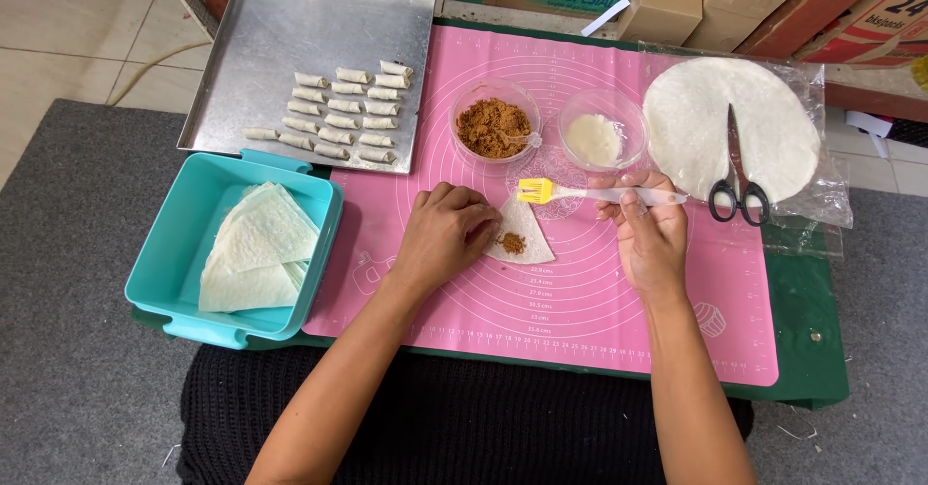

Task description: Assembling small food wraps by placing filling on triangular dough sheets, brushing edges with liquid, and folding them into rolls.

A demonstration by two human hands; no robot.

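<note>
Pinching the clear handle of a small brush (580,193) between thumb and fingertips, the right hand (650,235) is holding its yellow bristles just over the top point of a wedge-shaped wrapper (522,234). The left hand (445,236) is pressing the wrapper's left edge flat with curled fingers, keeping it on the pink mat (619,311); a little heap of brown filling (510,243) is sitting in the middle of it.

Judging from this, the brushing is going best with light strokes along the bare edges only, well clear of the filling, while the left hand is holding the sheet steady.

Nearby, a tub of brown crumbs (494,125) and a tub of white paste (594,139) are standing just above the bristles, close enough to get nudged. Scissors (737,180) are lying on a stack of round sheets (715,127) to the right. A teal box (193,301) is holding cut wrappers, and a metal tray (251,50) is carrying finished rolls (343,116).
</note>
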